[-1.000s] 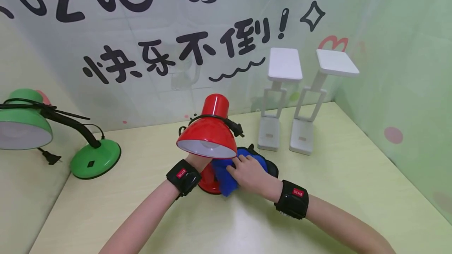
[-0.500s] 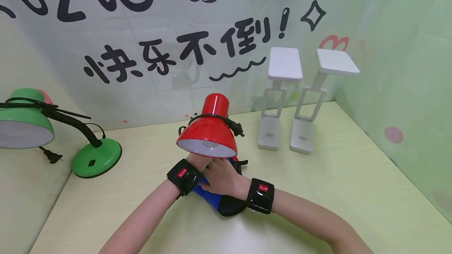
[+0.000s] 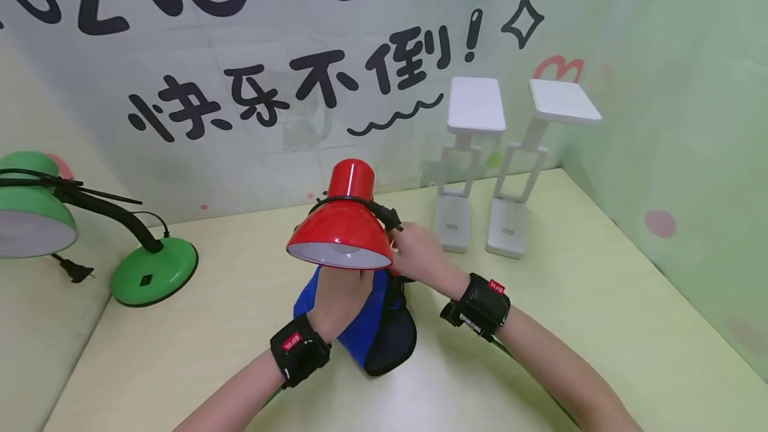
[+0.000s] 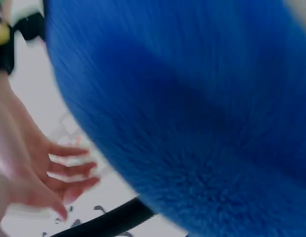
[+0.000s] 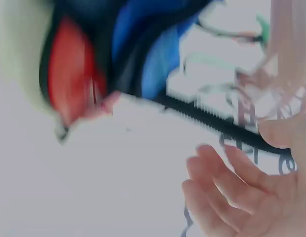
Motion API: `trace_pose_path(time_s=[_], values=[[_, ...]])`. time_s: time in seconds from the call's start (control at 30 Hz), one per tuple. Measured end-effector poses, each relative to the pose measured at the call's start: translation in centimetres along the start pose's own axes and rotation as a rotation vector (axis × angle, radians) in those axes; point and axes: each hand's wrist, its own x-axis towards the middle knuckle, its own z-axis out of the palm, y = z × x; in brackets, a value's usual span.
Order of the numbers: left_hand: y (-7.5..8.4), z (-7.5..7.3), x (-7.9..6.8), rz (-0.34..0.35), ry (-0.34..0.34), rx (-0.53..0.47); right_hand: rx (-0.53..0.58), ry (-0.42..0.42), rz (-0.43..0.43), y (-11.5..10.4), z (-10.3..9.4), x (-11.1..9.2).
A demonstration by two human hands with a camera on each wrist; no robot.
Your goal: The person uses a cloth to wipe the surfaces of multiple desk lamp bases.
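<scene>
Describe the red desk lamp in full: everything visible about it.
The red desk lamp stands near the middle of the pale table. It has a glossy red cone shade with a cylindrical cap and a whitish inside, opening tilted toward the camera. A black cord with a plug is looped round the shade. Its black ribbed neck shows in the right wrist view. A blue cloth covers the round base. The left hand reaches under the shade; the right hand is beside it.
</scene>
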Motion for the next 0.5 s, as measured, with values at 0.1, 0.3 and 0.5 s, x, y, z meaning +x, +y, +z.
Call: trace_pose_path(time_s=[0.1,0.3,0.5], values=[[0.1,-0.8,-1.2,-0.085,-0.218,0.131,0.064,0.054,0.000,0.5,-1.4,1.4],[-0.7,-1.3,-1.8,-0.136,-0.604,0.247,0.349,-0.112,-0.106,0.8,-1.2,3.2],[-1.0,0.2,-2.6,-0.066,-0.528,0.280,0.378,-0.153,-0.134,0.8,0.1,3.2]])
